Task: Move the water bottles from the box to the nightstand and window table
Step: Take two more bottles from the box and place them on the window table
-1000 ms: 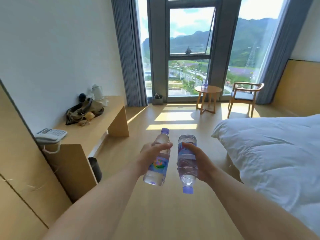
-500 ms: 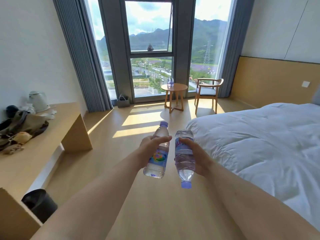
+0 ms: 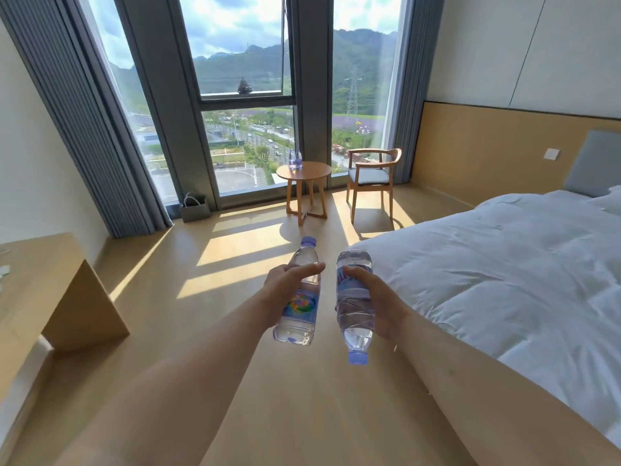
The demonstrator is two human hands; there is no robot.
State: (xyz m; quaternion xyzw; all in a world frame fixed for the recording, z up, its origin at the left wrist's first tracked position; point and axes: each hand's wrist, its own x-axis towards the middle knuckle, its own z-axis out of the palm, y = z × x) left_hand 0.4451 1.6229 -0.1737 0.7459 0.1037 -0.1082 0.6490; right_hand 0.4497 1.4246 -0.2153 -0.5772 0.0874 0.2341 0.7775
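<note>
- Hands reach forward over the wooden floor (image 3: 235, 381), each one wrapped around a water bottle.
- The left hand (image 3: 285, 285) grips the left bottle (image 3: 299, 304) around its middle, fingers curled across the front. This bottle stands cap up, its purple cap pointing toward the window, and its colourful label shows just below the fingers.
- The right hand (image 3: 376, 301) grips the right bottle (image 3: 354, 297) from the side. This bottle is held upside down, its purple cap hanging at the bottom and its flat base on top.
- The two bottles are just beside each other with a narrow gap between them, both held in the air and touching no furniture.
- A round table (image 3: 304, 171) stands by the window (image 3: 242, 95) well ahead of the hands. Bottles on the table (image 3: 295, 160) stand near its left edge; how many there are is hard to tell.
- A wooden chair (image 3: 371, 176) with a grey seat stands just right of the round table.
- A bed (image 3: 504, 274) with white bedding fills the right side, its corner near the right hand.
- A wooden desk (image 3: 40, 290) runs along the left wall.
</note>
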